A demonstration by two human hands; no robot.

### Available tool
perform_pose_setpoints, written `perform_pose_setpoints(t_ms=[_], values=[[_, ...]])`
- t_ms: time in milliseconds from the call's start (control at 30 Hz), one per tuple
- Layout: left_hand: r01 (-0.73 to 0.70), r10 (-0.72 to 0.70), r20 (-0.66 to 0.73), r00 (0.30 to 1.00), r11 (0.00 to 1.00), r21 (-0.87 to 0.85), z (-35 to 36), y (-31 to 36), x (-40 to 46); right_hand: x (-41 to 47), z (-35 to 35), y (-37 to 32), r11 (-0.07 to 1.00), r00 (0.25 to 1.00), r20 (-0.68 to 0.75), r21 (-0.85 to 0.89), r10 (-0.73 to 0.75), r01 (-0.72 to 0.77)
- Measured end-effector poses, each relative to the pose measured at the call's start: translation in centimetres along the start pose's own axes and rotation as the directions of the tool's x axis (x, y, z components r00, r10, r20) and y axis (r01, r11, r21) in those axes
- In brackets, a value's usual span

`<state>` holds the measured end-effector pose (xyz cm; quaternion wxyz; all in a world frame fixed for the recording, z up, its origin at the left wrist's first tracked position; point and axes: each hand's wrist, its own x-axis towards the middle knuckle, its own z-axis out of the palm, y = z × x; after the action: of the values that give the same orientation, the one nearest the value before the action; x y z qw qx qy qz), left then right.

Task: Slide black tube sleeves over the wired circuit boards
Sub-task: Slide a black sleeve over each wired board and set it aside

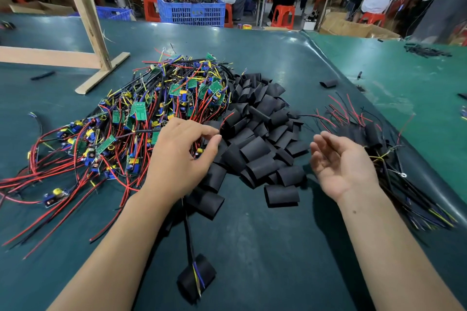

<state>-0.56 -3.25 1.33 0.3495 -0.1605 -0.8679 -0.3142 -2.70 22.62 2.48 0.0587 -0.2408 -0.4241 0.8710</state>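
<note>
A sleeved board (196, 276) lay nearest on the desk (265, 247). The left hand (180, 156), loosely curled, hovered over the wired boards (141, 111); the right hand (343, 164) hung open beside the sleeves (255, 144). Best to lift one board free of the tangle first.

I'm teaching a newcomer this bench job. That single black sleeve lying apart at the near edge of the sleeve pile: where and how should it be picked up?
Probably pinch the lone black sleeve across its flattened faces at one open end, coming from above on the near side. It lies flat on the green mat, free of the pile, and the empty right hand hovers close above it.
</note>
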Motion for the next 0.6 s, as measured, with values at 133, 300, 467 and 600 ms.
perform_pose_setpoints(t_ms=[133,300,467,600], values=[[0.045,-0.051,0.05,0.997,0.993,0.109,0.0,-0.7,0.1,0.8,-0.4,-0.1,0.992,0.999,-0.02,-0.126,-0.026,0.023],[0.204,-0.226,0.154,0.962,0.968,0.149,0.1,-1.6,-0.3,1.8,-1.0,-0.4,0.977,0.999,-0.043,-0.21,-0.026,0.017],[0.277,-0.305,0.214,0.928,0.949,0.15,0.1,-1.6,-0.4,2.4,-1.4,-0.6,0.97,0.997,-0.067,-0.243,-0.029,0.012],[0.318,-0.345,0.284,0.895,0.938,0.137,0.0,-1.4,-0.4,2.6,-2.1,-1.5,0.962,0.991,-0.121,-0.274,-0.055,0.02]])
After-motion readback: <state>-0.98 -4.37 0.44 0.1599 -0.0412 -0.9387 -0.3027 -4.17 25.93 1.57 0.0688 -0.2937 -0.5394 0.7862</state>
